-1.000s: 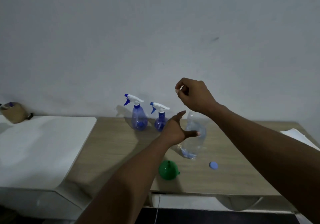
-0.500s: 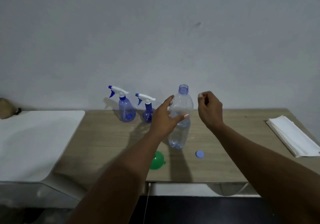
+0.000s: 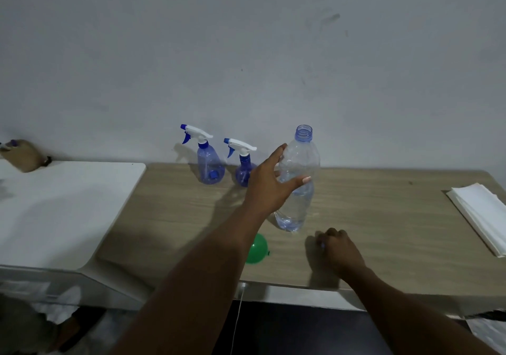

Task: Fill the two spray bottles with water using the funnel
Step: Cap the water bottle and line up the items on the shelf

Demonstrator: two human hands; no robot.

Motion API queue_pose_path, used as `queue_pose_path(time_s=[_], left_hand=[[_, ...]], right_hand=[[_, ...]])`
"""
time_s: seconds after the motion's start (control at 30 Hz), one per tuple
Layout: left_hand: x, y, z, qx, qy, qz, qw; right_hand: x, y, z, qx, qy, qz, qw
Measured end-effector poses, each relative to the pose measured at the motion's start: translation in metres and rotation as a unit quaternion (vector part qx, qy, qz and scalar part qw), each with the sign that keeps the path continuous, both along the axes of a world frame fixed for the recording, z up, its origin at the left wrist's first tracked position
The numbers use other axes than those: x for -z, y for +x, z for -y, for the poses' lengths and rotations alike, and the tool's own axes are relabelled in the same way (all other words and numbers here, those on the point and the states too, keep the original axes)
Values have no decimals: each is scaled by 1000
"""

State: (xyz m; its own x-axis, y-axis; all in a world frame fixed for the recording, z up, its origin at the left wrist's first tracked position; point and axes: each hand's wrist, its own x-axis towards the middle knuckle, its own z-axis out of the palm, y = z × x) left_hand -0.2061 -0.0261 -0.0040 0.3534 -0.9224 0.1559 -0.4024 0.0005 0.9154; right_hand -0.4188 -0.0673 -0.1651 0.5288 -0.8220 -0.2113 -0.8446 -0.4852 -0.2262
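Centre-left, a taller spray bottle (image 3: 209, 164) and a rounder spray bottle (image 3: 243, 172) stand at the desk's (image 3: 383, 217) back. Lower down, the green funnel (image 3: 258, 250) lies near the front edge. The left hand (image 3: 269, 183) grips the upright, uncapped water bottle (image 3: 299, 198) at centre. Lower right, the right hand (image 3: 338, 247) curls its fingers on the desk; whether it holds anything cannot be told.

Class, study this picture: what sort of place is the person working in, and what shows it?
Probably a plain spare room or workroom: a wood-grain table against a bare grey wall, a white counter beside it, and stacked white paper on the right.
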Motion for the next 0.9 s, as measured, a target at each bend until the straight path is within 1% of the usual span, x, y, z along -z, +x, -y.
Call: queue_pose_path(time_s=[0.07,0.17,0.23,0.3,0.37,0.4,0.47,0.5,0.6,0.67,0.73,0.8,0.9], left_hand=[[-1,0,0,2,2,-2,1000],[-4,-1,-3,7,4,-3,1000],[-5,-2,-5,8,9,-7,1000],[-4,-2,-5,10,14,-11,1000],[-4,-2,-5,10,21,-7,1000],[-5,-2,-6,10,26,-5,1000],[-8,-2,-6,15,33,-3,999],[-10,-2,-7,17,33,-1,999],[-15,-1,-9,28,54,-3,998],[-15,-1,-8,27,63,0,998],[-12,-1,-6,13,67,8,998],[-10,-1,-3,7,83,31,996],[-11,-2,0,-3,104,50,993]], right_hand=[[-13,1,7,15,5,44,999],[-60,11,32,78,-32,168,982],[-113,24,51,97,-68,249,961],[-174,38,63,99,-85,336,933],[-234,48,67,72,-86,401,909],[-260,52,65,48,-80,415,905],[-295,58,59,-5,-63,399,915],[-305,62,56,-31,-62,372,926],[-314,70,48,-107,-89,244,960],[-311,74,45,-128,-97,180,970],[-307,77,46,-123,-101,155,975],[-304,81,46,-93,-126,142,977],[-299,89,43,-38,-210,81,974]])
